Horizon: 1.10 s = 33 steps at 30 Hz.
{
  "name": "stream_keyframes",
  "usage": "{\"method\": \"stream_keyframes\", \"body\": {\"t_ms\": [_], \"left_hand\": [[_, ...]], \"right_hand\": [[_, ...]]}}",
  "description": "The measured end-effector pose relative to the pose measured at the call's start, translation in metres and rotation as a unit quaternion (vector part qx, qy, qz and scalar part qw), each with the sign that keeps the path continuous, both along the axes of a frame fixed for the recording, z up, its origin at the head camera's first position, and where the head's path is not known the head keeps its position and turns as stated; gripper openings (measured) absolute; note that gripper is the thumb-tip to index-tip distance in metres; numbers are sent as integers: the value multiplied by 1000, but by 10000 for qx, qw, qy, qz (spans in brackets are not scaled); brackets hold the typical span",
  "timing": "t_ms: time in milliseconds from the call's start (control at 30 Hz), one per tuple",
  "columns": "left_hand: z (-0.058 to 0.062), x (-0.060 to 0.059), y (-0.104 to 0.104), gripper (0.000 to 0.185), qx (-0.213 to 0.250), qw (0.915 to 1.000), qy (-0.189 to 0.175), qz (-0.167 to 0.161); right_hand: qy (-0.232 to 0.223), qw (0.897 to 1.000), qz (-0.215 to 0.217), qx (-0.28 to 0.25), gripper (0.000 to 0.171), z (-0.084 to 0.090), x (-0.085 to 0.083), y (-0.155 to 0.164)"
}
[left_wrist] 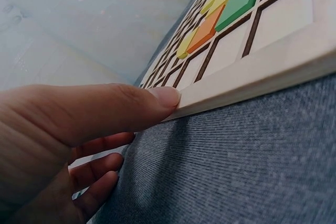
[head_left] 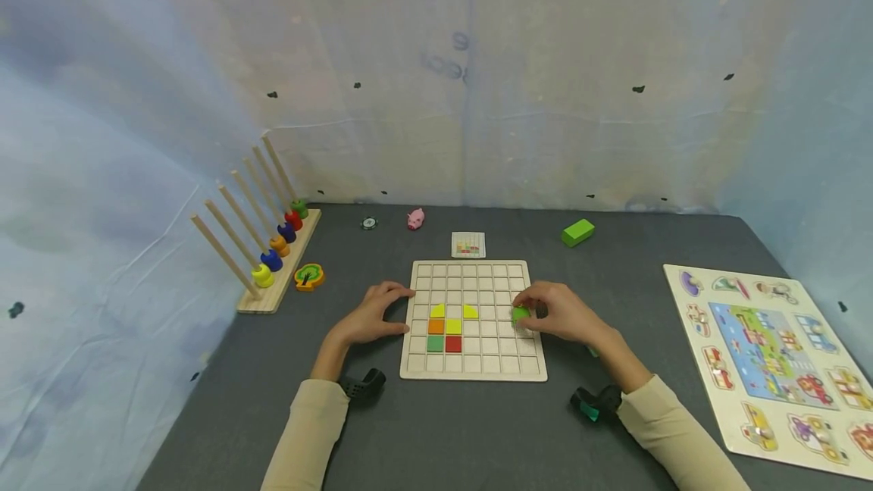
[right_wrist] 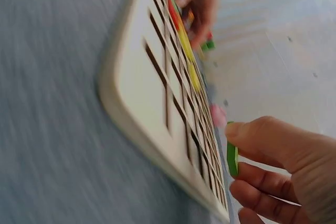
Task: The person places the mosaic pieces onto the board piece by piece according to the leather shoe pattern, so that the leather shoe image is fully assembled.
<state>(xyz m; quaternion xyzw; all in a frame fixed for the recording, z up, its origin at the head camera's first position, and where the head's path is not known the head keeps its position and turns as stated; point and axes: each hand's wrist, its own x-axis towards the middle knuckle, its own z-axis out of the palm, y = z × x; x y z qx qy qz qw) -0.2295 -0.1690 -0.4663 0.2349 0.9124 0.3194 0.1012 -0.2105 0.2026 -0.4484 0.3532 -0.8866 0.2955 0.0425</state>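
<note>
Open grey mat is lying in front of the grid board; two clips, probably wrist-camera mounts, are crowding its near corners.

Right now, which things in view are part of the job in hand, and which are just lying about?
In use: grid board, green tile pinched by right hand, left hand steadying the board's edge, placed tiles, pattern card.

Lying about: peg rack, pig figure, green block, vehicle puzzle.

Lighting: soft, even, casting faint shadows. Head view bending at edges; right wrist view smearing with motion blur.
</note>
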Motion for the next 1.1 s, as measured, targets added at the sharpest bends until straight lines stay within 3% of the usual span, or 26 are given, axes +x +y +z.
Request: {"method": "stream_keyframes", "body": {"t_ms": [167, 333, 767, 1100], "left_hand": [[0, 0, 0, 60, 34, 10000, -42, 6], [-1, -1, 0, 60, 19, 10000, -21, 11], [-2, -1, 1, 60, -27, 9999, -65, 76], [-2, 0, 1, 60, -3, 9999, -100, 130]], "right_hand": [[60, 9985, -543, 51, 25, -2, -5, 22], [-56, 9972, -723, 204, 21, -5, -6, 31], [-311, 9944, -889, 472, 22, -2, 0, 47], [-810, 9923, -544, 763, 27, 1, 9, 66]]}}
